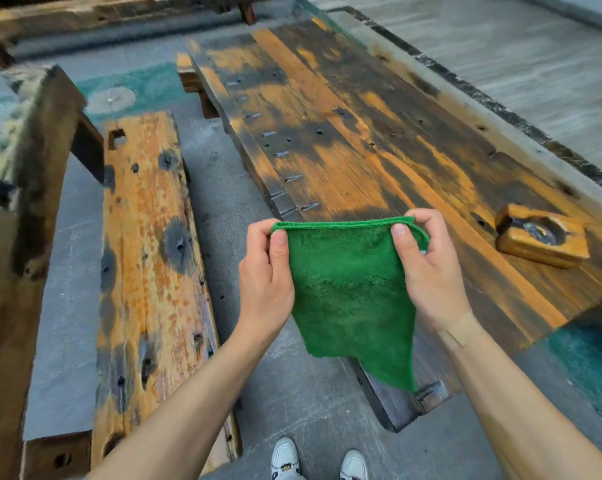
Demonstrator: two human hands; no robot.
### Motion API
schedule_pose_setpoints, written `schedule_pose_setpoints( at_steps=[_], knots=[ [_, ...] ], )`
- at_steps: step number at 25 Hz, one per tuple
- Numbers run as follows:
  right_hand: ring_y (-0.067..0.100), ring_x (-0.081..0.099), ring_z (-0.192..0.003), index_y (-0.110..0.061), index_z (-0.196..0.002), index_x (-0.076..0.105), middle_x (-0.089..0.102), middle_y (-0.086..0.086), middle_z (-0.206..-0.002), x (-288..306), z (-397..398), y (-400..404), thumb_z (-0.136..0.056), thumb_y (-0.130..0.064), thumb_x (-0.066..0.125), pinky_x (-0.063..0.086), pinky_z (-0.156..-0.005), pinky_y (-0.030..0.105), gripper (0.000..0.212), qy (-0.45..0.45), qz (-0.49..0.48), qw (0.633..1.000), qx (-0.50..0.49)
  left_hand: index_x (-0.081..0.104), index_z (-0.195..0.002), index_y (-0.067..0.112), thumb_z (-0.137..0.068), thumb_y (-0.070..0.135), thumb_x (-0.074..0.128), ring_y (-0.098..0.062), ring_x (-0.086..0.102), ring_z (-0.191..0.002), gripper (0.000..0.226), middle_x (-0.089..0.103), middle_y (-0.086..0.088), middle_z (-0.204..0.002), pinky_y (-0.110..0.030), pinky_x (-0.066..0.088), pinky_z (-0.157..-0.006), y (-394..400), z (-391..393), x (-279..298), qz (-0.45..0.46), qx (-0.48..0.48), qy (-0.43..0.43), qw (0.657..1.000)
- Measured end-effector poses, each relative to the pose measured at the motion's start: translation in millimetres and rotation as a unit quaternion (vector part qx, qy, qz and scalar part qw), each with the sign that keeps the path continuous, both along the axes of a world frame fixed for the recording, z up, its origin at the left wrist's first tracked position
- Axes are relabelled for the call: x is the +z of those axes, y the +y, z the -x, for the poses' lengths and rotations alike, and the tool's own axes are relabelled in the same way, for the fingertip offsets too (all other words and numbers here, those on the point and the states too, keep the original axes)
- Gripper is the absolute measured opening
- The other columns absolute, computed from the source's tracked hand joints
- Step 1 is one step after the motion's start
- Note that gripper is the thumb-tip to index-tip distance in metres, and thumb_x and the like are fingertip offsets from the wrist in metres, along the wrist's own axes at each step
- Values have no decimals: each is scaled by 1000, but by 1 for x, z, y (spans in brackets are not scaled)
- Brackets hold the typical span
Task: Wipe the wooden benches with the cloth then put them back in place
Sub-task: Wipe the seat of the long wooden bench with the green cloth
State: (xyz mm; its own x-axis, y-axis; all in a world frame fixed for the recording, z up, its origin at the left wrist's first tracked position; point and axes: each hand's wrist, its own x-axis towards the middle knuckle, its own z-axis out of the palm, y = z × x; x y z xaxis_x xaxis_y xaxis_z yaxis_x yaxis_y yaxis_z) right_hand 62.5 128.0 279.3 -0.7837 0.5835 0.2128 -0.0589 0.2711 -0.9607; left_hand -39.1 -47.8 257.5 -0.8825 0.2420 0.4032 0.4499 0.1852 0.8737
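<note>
Hands pinch a green cloth point(348, 292) by its top corners, left hand point(266, 282) at nine o'clock, right hand point(427, 271) at three, probably spreading it for wiping. Narrow wooden bench point(150, 258) waits at nine o'clock.

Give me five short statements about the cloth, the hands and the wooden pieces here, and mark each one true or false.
1. Both hands hold the green microfibre cloth by its top corners. True: left hand and right hand each pinch one.
2. The cloth lies flat on the narrow worn orange-brown wooden bench. False: it hangs in the air between the hands.
3. A small hollowed wooden block sits on the wide dark-stained plank table. True.
4. The right wrist is bare. False: it bears a beige plaster.
5. The person wears black boots. False: the white trainers show at the bottom edge.
</note>
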Motion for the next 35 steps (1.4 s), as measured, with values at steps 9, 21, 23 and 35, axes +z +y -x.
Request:
schedule_pose_setpoints(
  at_steps=[9, 21, 23, 35],
  knots=[
    [-6, 56, -75, -24, -95, 55, 63, -23, -82, -4, 27, -76, -94, -13, 65, 43, -70, 10, 16, -10, 26, 963, 269, 47, -101, 40, -104, 25, 40, 11, 54, -83, 17, 57, 35, -97, -8, 37, -71, -136, -65, 8, 55, 192, -3, 980],
    [13, 65, -58, -25, -92, 55, 70, -12, -80, -52, 87, -218, -96, -19, 64, 48, -58, 19, 12, -129, -12, 893, 430, 52, -100, 46, -104, 40, 41, -9, 69, -64, 14, 67, 12, -73, -47, 55, -64, -263, -112, -57, 54, 403, -96, 908],
    [20, 68, -54, -25, -95, 52, 70, -4, -87, -66, 99, -245, -98, -18, 62, 48, -51, 22, 12, -161, -10, 876, 455, 52, -98, 50, -102, 43, 41, -9, 73, -71, 14, 70, 15, -80, -49, 58, -63, -285, -111, -70, 31, 410, -125, 903],
    [6, 57, -83, -25, -89, 52, 62, -1, -92, -159, 189, -385, -99, -11, 60, 45, -73, 17, 18, -204, -3, 832, 516, 51, -101, 37, -105, 37, 41, -20, 64, -80, 11, 64, 0, -89, -46, 53, -71, -423, -44, -161, 88, 416, -165, 890]
  ],
)
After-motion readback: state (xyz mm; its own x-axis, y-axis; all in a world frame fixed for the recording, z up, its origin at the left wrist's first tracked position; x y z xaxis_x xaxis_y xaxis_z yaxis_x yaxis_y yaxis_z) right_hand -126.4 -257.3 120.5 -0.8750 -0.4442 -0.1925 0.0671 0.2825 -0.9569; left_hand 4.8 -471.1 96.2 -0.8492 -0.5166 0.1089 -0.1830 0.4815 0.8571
